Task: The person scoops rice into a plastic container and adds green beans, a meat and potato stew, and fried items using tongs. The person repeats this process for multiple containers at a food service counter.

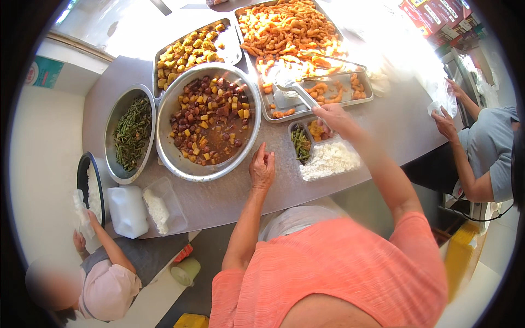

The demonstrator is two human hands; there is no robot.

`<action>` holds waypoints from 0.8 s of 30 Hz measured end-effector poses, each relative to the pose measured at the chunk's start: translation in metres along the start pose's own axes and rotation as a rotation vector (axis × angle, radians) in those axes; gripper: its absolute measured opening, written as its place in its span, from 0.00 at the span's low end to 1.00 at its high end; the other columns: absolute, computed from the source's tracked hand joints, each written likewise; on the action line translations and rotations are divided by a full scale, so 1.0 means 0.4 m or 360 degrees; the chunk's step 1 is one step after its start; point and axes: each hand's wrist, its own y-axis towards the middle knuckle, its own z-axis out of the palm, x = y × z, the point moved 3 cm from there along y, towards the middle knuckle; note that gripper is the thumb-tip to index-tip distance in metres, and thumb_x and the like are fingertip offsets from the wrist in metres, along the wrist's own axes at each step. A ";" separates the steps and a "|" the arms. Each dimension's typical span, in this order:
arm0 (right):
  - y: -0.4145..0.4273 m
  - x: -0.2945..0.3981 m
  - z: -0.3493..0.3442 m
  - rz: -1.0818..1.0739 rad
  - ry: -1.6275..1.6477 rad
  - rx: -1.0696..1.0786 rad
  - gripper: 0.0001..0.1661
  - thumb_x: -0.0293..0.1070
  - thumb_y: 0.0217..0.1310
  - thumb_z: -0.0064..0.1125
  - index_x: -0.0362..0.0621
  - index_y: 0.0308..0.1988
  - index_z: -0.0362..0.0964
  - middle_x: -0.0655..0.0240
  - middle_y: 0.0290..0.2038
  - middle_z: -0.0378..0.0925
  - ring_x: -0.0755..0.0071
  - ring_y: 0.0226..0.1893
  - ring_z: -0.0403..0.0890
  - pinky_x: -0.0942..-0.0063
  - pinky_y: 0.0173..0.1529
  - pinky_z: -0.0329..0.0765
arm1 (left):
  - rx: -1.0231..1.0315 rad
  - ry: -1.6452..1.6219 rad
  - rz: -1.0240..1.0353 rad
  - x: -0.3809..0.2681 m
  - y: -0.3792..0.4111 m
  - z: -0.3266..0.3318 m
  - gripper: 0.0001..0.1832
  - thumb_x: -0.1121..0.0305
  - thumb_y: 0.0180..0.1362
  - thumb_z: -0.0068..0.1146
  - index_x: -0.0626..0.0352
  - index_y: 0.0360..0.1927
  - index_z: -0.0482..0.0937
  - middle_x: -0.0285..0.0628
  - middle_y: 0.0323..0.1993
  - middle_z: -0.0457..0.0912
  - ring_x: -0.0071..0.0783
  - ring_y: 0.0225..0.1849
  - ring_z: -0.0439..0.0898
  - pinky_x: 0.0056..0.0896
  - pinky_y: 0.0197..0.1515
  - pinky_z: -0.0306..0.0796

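In my right hand (334, 119) is the handle of a metal serving spoon (305, 98); its bowl sits over the fried-strip tray and is washed out by glare. Just below that hand is a clear compartment meal box (300, 169) with white rice (333, 160), green vegetables (301, 143) and yellow-brown pieces (316, 130). My left hand (261, 167) is empty, fingers partly spread, beside a big steel bowl (207, 174) of dark stew with yellow chunks. Beyond my right hand, a metal tray (348, 102) holds orange fried strips (287, 30), with metal tongs (342, 60) lying across it.
Left are a steel bowl (123, 179) of green beans, a tray of golden chunks (192, 47), a rice tub (108, 205), stacked plastic boxes (127, 211) and an open rice box (176, 209). One person (110, 283) handles film at left; another (488, 151) holds a bag at right.
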 end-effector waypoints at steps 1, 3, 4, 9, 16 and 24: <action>0.069 -0.002 0.005 -0.0211 -0.0459 -0.0188 0.20 0.44 0.61 0.52 0.33 0.33 0.70 0.61 0.22 0.74 0.72 0.20 0.77 0.74 0.21 0.72 | -0.0123 0.0156 0.0123 0.040 -0.018 -0.022 0.23 0.69 0.54 0.56 0.64 0.54 0.71 0.44 0.28 0.77 0.38 0.29 0.77 0.37 0.34 0.73; 0.179 0.003 0.023 -0.0616 -0.1359 -0.0591 0.22 0.44 0.60 0.52 0.32 0.36 0.69 0.57 0.23 0.75 0.65 0.26 0.81 0.68 0.27 0.76 | -0.0263 0.0420 0.0347 0.095 -0.055 -0.059 0.20 0.69 0.54 0.55 0.63 0.51 0.73 0.45 0.28 0.77 0.43 0.30 0.77 0.39 0.35 0.72; 0.170 0.073 0.042 -0.0648 -0.1473 -0.0609 0.25 0.45 0.59 0.52 0.30 0.40 0.68 0.51 0.27 0.76 0.56 0.34 0.82 0.62 0.37 0.78 | -0.0321 0.0428 0.0330 0.103 -0.071 -0.073 0.18 0.69 0.54 0.55 0.63 0.49 0.73 0.44 0.27 0.77 0.42 0.30 0.76 0.39 0.34 0.72; 0.335 0.203 0.066 -0.0883 -0.2042 -0.0616 0.18 0.37 0.57 0.52 0.31 0.39 0.71 0.53 0.32 0.77 0.58 0.35 0.82 0.65 0.35 0.79 | -0.0322 0.0578 0.0253 0.128 -0.093 -0.082 0.19 0.72 0.53 0.56 0.61 0.51 0.73 0.40 0.24 0.75 0.36 0.25 0.75 0.37 0.29 0.71; 0.494 0.383 0.020 -0.0788 -0.2437 -0.0221 0.11 0.30 0.51 0.51 0.38 0.34 0.76 0.58 0.34 0.80 0.58 0.37 0.81 0.64 0.36 0.78 | -0.0367 0.0639 0.0272 0.137 -0.097 -0.070 0.12 0.69 0.53 0.58 0.60 0.40 0.75 0.37 0.21 0.76 0.36 0.22 0.76 0.36 0.26 0.70; 0.509 0.250 0.007 -0.0844 -0.2241 -0.0156 0.11 0.28 0.52 0.49 0.38 0.35 0.76 0.56 0.36 0.80 0.57 0.36 0.81 0.62 0.37 0.79 | -0.0359 0.0674 0.0381 0.166 -0.100 -0.064 0.14 0.69 0.52 0.58 0.61 0.42 0.75 0.37 0.20 0.74 0.34 0.21 0.74 0.35 0.26 0.69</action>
